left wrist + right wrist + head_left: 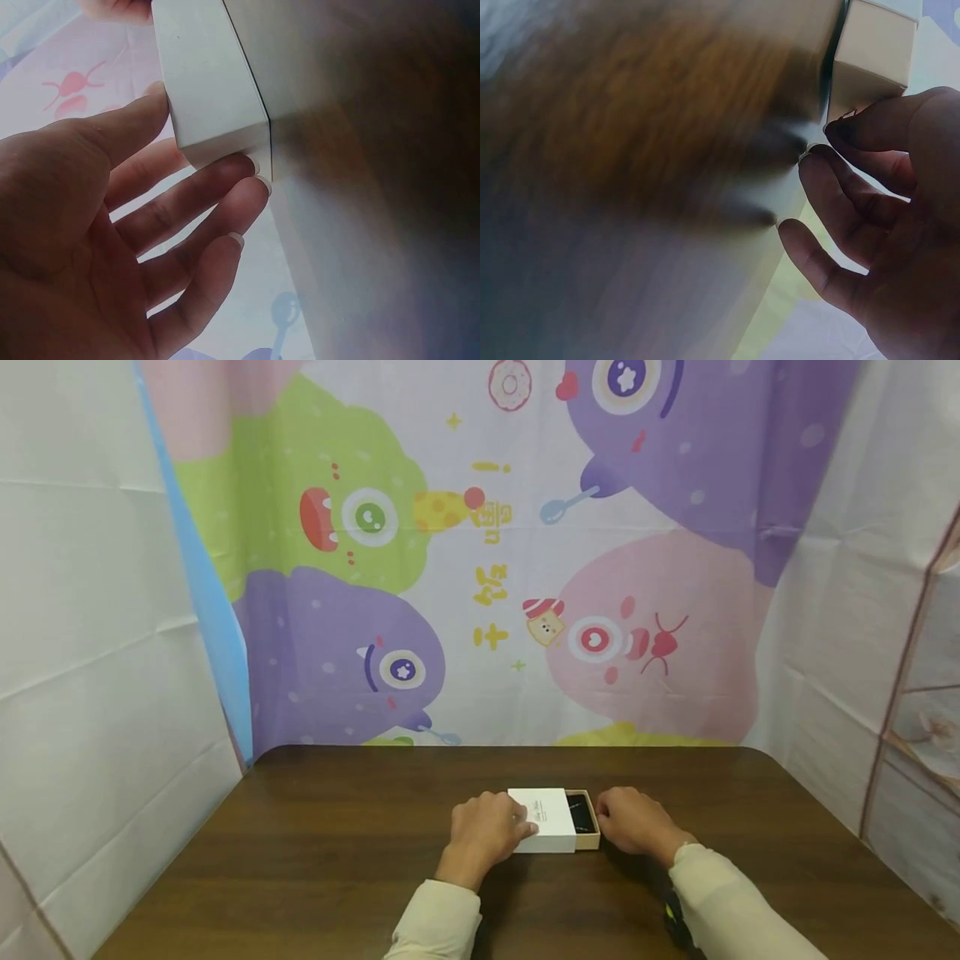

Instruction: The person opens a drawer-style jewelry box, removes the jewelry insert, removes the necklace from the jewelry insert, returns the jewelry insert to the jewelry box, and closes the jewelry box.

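Observation:
A white drawer-style box (542, 842) with small printed text lies on the table, its inner tray (588, 842) partly out on the right. Something black (581, 815) shows inside that tray. My left hand (483, 828) holds the white sleeve (210, 67) at its left end, thumb on one side and fingers around the other. At the tray's outer end is my right hand (637, 821). In the right wrist view its thumb and forefinger pinch a small loop-like pull tab (847, 115) on the tan tray end (874, 45). The other right fingers reach toward the tabletop.
The dark wood table (360, 810) has rounded far corners. Behind it hangs a curtain (480, 693) with cartoon monsters. Pale cloth walls (97, 635) stand at both sides. A black band (677, 920) is on the right wrist.

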Action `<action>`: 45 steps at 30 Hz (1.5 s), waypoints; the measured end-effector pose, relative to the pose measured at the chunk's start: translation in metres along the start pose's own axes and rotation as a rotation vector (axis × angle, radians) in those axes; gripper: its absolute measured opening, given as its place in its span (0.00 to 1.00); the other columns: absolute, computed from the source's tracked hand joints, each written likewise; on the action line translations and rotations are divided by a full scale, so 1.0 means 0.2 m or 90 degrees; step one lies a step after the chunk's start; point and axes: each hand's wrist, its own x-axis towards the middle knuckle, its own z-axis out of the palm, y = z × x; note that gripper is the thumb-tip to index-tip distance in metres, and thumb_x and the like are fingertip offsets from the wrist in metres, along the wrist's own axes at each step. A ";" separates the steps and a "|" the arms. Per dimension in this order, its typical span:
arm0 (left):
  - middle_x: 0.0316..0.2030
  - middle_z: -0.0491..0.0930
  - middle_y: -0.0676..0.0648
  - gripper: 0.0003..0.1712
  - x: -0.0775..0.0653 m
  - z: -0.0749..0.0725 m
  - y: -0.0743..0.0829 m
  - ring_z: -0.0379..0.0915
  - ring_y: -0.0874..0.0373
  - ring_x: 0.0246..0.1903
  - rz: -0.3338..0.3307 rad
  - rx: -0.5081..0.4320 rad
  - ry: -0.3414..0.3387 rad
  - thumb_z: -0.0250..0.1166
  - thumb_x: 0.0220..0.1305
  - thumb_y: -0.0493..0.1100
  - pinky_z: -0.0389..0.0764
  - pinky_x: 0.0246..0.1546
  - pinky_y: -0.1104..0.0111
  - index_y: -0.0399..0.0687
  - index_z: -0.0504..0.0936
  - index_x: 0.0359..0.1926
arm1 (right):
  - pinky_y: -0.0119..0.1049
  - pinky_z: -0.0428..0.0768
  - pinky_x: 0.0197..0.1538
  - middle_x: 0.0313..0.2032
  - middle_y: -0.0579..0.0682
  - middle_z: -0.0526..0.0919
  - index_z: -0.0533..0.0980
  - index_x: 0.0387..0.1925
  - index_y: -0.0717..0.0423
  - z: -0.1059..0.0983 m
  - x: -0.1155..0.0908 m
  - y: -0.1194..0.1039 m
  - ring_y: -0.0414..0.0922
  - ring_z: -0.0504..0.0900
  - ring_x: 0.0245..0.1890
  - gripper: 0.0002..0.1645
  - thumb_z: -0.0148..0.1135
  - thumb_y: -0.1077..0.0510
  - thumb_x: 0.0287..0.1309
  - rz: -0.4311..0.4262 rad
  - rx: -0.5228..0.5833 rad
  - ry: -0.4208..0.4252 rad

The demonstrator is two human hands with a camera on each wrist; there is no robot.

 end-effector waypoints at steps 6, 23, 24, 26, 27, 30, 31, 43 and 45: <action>0.39 0.88 0.53 0.17 0.00 0.00 0.00 0.80 0.54 0.29 -0.006 0.000 -0.001 0.71 0.58 0.62 0.75 0.27 0.59 0.63 0.91 0.44 | 0.41 0.69 0.28 0.22 0.43 0.73 0.75 0.22 0.49 -0.01 0.00 0.00 0.43 0.70 0.24 0.11 0.60 0.61 0.60 0.005 -0.001 -0.004; 0.38 0.88 0.53 0.16 0.00 0.01 0.03 0.80 0.54 0.30 0.003 0.021 -0.001 0.72 0.58 0.61 0.74 0.26 0.60 0.63 0.91 0.43 | 0.39 0.66 0.26 0.19 0.44 0.70 0.72 0.20 0.50 0.00 -0.03 0.05 0.42 0.68 0.21 0.14 0.59 0.63 0.60 -0.005 0.017 0.010; 0.39 0.88 0.54 0.16 0.00 0.01 0.03 0.80 0.54 0.30 0.001 0.022 -0.002 0.72 0.58 0.61 0.74 0.26 0.60 0.63 0.91 0.43 | 0.38 0.66 0.25 0.19 0.44 0.69 0.72 0.20 0.50 0.00 -0.04 0.05 0.42 0.68 0.20 0.14 0.59 0.63 0.61 -0.004 0.017 0.008; 0.39 0.88 0.54 0.16 0.00 0.01 0.03 0.81 0.54 0.31 -0.001 0.022 -0.006 0.72 0.58 0.61 0.75 0.27 0.59 0.63 0.91 0.44 | 0.38 0.66 0.25 0.19 0.44 0.69 0.72 0.20 0.50 0.00 -0.04 0.06 0.42 0.68 0.20 0.14 0.59 0.63 0.61 -0.002 0.014 0.008; 0.40 0.88 0.54 0.17 0.00 0.01 0.04 0.81 0.53 0.31 -0.002 0.020 -0.008 0.72 0.58 0.61 0.75 0.27 0.59 0.63 0.91 0.44 | 0.38 0.66 0.25 0.19 0.44 0.69 0.72 0.20 0.50 0.00 -0.05 0.06 0.42 0.68 0.20 0.14 0.59 0.63 0.61 0.000 0.014 0.006; 0.40 0.88 0.53 0.17 0.00 0.02 0.04 0.81 0.53 0.31 -0.005 0.018 -0.011 0.72 0.58 0.61 0.74 0.27 0.60 0.62 0.91 0.44 | 0.39 0.66 0.25 0.19 0.44 0.69 0.73 0.20 0.50 0.00 -0.05 0.07 0.42 0.68 0.20 0.14 0.59 0.63 0.61 -0.001 0.014 0.003; 0.40 0.88 0.53 0.17 0.00 0.02 0.04 0.80 0.53 0.31 -0.005 0.019 -0.010 0.72 0.58 0.61 0.74 0.27 0.60 0.61 0.91 0.44 | 0.39 0.66 0.25 0.19 0.44 0.70 0.73 0.20 0.50 0.00 -0.05 0.07 0.42 0.68 0.21 0.14 0.59 0.63 0.61 -0.003 0.014 0.004; 0.41 0.88 0.53 0.18 0.00 0.01 0.01 0.77 0.56 0.27 -0.013 0.020 -0.006 0.72 0.58 0.61 0.73 0.25 0.61 0.60 0.91 0.45 | 0.39 0.68 0.27 0.21 0.43 0.71 0.75 0.22 0.50 -0.01 -0.01 0.06 0.42 0.69 0.22 0.12 0.59 0.62 0.62 -0.014 0.005 -0.005; 0.41 0.88 0.53 0.18 0.00 0.00 0.01 0.76 0.56 0.27 -0.017 0.018 -0.009 0.71 0.59 0.61 0.73 0.25 0.61 0.60 0.91 0.46 | 0.39 0.69 0.27 0.21 0.43 0.72 0.76 0.23 0.50 -0.01 -0.01 0.06 0.42 0.69 0.22 0.11 0.60 0.61 0.62 -0.013 0.003 -0.008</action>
